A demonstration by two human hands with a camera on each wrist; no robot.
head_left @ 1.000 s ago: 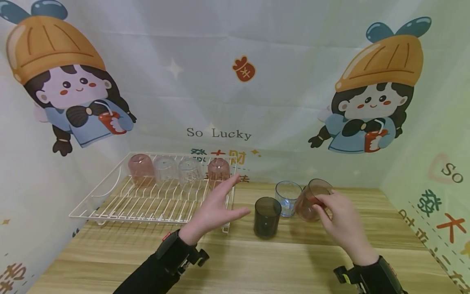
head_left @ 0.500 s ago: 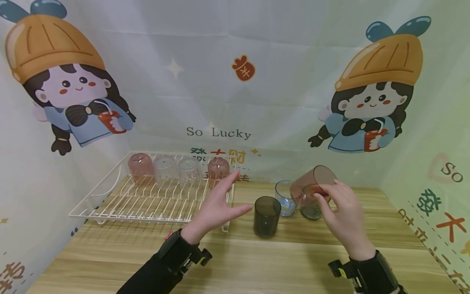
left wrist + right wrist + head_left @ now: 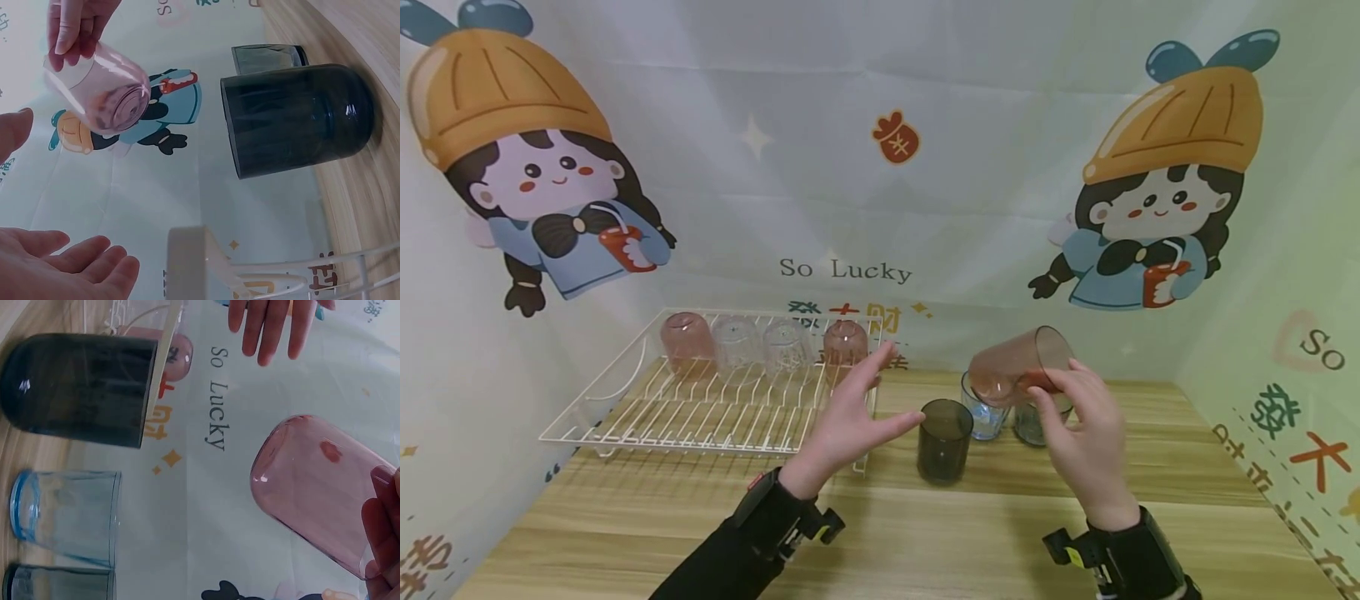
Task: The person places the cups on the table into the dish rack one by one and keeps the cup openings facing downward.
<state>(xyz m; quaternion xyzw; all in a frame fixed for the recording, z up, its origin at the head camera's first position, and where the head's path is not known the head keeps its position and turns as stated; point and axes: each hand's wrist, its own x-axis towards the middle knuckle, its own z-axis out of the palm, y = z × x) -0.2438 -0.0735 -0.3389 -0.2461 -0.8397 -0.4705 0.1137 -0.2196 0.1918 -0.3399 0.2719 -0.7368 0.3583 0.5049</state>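
My right hand (image 3: 1086, 437) pinches a pink glass (image 3: 1011, 367) near its rim, lifted above the table and tilted so its base points left. In the right wrist view the same pink glass (image 3: 312, 487) hangs against the backdrop, fingers at its rim. My left hand (image 3: 853, 425) is held with thumb and fingers spread, holding nothing, between the rack and a dark grey glass (image 3: 944, 446). That dark glass stands upright on the table. Behind it stand a clear blue glass (image 3: 985, 421) and a greenish-grey glass (image 3: 1032, 425), both partly hidden by the pink glass and right hand.
A white wire dish rack (image 3: 700, 446) stands at the left. Along its back row sit upside-down glasses: a pink glass (image 3: 688, 342), two clear glasses (image 3: 737, 346) and another pink glass (image 3: 847, 342). A printed cloth backdrop (image 3: 985, 167) rises behind the wooden table (image 3: 970, 542).
My right hand has lifted the pink glass from beside the blue one, tipping it further over and carrying it leftward. My left hand has shifted slightly right, still spread.
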